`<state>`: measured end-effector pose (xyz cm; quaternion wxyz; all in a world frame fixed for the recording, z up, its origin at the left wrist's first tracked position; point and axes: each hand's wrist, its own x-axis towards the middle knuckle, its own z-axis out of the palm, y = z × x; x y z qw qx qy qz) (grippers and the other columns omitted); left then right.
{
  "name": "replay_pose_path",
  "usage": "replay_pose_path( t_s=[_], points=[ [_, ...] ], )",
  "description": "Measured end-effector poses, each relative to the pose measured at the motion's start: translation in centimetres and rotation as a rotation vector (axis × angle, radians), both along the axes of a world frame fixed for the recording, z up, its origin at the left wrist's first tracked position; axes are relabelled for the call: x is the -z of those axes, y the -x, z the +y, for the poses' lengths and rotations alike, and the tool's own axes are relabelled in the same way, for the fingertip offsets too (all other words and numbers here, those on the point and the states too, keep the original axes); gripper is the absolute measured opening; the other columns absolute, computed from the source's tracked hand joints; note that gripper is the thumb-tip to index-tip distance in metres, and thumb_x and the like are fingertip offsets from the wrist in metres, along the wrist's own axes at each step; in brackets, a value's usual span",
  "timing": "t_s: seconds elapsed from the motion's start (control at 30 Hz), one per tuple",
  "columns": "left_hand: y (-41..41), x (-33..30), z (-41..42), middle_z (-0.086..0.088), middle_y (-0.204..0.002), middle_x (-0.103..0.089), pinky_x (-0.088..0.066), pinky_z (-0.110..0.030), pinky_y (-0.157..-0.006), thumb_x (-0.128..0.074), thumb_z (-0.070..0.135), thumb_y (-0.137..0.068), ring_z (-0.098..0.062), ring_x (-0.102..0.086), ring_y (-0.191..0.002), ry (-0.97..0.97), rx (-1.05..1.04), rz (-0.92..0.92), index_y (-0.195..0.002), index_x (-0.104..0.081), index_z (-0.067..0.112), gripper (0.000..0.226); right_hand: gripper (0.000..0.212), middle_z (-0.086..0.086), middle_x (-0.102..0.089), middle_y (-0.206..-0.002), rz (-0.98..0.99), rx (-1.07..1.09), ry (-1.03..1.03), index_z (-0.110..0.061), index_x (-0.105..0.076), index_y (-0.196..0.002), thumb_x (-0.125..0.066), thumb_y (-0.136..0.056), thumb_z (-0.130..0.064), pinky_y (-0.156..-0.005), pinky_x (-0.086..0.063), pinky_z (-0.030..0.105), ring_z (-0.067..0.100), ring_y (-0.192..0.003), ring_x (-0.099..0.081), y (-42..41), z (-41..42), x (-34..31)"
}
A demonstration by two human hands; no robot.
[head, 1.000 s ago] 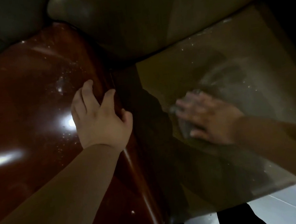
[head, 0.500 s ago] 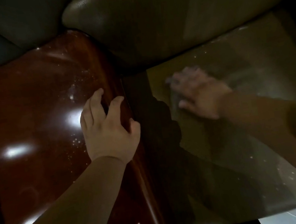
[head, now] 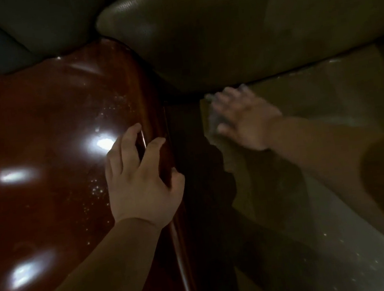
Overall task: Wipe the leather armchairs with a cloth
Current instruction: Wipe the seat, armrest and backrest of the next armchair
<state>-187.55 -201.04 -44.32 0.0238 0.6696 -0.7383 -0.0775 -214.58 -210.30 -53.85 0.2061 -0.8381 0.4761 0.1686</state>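
My right hand [head: 246, 118] lies flat with spread fingers on a grey cloth [head: 212, 118], pressing it onto the dusty olive leather seat [head: 323, 108] of the armchair, close to the seat's back left corner. Only a blurred edge of the cloth shows past the fingers. The padded leather backrest [head: 220, 31] bulges above the hand. My left hand [head: 139, 179] rests on the glossy red-brown wooden armrest [head: 47, 152], fingers spread over its inner edge, holding nothing.
A second dark leather cushion [head: 24, 28] sits at the upper left behind the armrest. A dark gap [head: 196, 169] runs between armrest and seat. White specks of dust dot the armrest and the seat's front right part [head: 347, 259].
My right hand has slid the cloth away from me, from mid-seat to the back left corner by the backrest. The left hand stayed on the armrest while the view moved closer.
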Motion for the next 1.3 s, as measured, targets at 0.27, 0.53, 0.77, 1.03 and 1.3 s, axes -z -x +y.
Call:
replay_pose_path(
  t_s=[0.27,0.53,0.77,1.03,1.3],
  points=[
    [-0.4,-0.2,-0.2,-0.014,-0.161,-0.036,-0.027,-0.060,-0.122,-0.062,0.043,-0.086,-0.040,-0.030,-0.149,0.036,0.018,0.032,-0.142,-0.061,0.019,0.062,0.079,0.006,0.005,-0.174,0.080,0.787,0.005,-0.024,-0.003,-0.166,-0.002,-0.101,-0.067,-0.128,0.001,0.056,0.034,-0.159,0.009,3.8,4.3,-0.2],
    [-0.1,-0.4,0.1,-0.015,-0.162,-0.035,-0.031,-0.062,-0.119,-0.057,0.039,-0.087,-0.041,-0.034,-0.146,0.011,-0.003,-0.012,-0.142,-0.061,0.019,0.059,0.086,0.003,0.034,-0.167,-0.025,0.048,-0.063,-0.020,0.008,-0.165,-0.011,-0.100,-0.073,-0.125,0.015,0.051,0.029,-0.149,0.040,-1.9,6.6,-1.3],
    [2.6,-0.1,-1.0,-0.027,-0.158,-0.031,-0.022,-0.068,-0.121,-0.069,0.039,-0.090,-0.048,-0.026,-0.147,-0.032,0.030,-0.200,-0.143,-0.059,0.022,0.056,0.093,-0.001,-0.001,-0.175,-0.036,0.043,-0.005,-0.028,-0.005,-0.166,0.017,-0.089,-0.075,-0.128,0.001,0.037,0.020,-0.160,0.003,6.4,0.2,0.0],
    [13.2,7.1,-5.9,-0.008,-0.164,-0.036,-0.021,-0.053,-0.128,-0.048,0.050,-0.099,-0.029,-0.026,-0.154,-0.190,-0.180,0.036,-0.154,-0.043,0.026,0.059,0.074,0.006,0.004,-0.174,0.047,0.501,-0.010,-0.019,-0.002,-0.166,-0.001,-0.104,-0.059,-0.128,0.008,0.051,0.033,-0.158,0.015,6.4,2.1,-0.5],
    [17.7,13.5,-5.3,-0.003,-0.170,-0.021,-0.036,-0.055,-0.115,-0.043,0.048,-0.101,-0.028,-0.020,-0.156,-0.095,-0.421,0.113,-0.159,-0.033,0.034,0.060,0.068,0.001,-0.003,-0.174,-0.035,0.403,0.034,-0.024,-0.008,-0.166,-0.007,-0.105,-0.055,-0.129,0.004,0.043,0.023,-0.160,0.006,16.6,1.0,0.0]
  ],
)
